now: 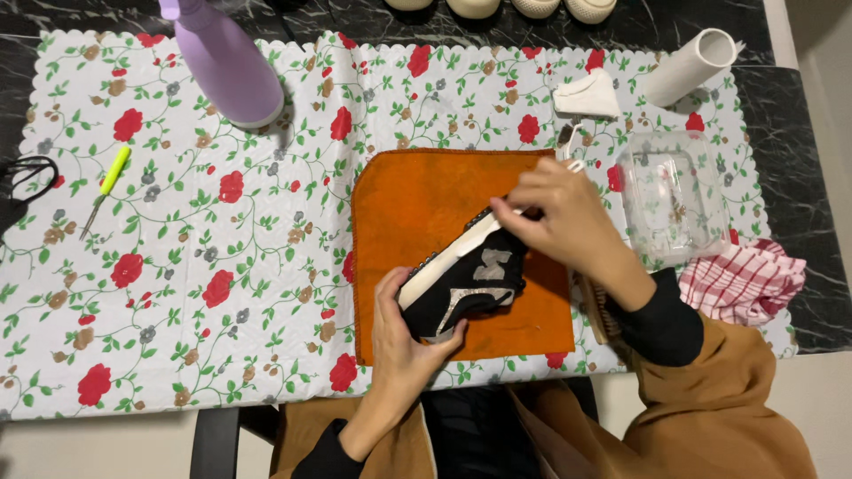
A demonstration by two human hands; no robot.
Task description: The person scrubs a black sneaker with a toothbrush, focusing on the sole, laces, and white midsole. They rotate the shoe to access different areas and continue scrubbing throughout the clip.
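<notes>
A black shoe (466, 279) with a white sole and grey side patches lies tilted on its side over the lower middle of an orange cloth (417, 204), sole edge turned up toward eleven o'clock; the left hand (404, 341) is wrapped around its heel end from six o'clock, fingers curled under the upper; the right hand (559, 217) comes from four o'clock, fingertips pinched at the sole's toe end, though what they pinch, if anything, I cannot tell; the shoe looks light, its upper soft and yielding, its sole stiff, so the sole rim and heel seem the firmest places to grip; around it, a lilac spray bottle (231, 66) at eleven o'clock, a clear plastic tub (672, 195) at two, a red checked cloth (744, 279) at three, all on a floral table cover (177, 266).
</notes>
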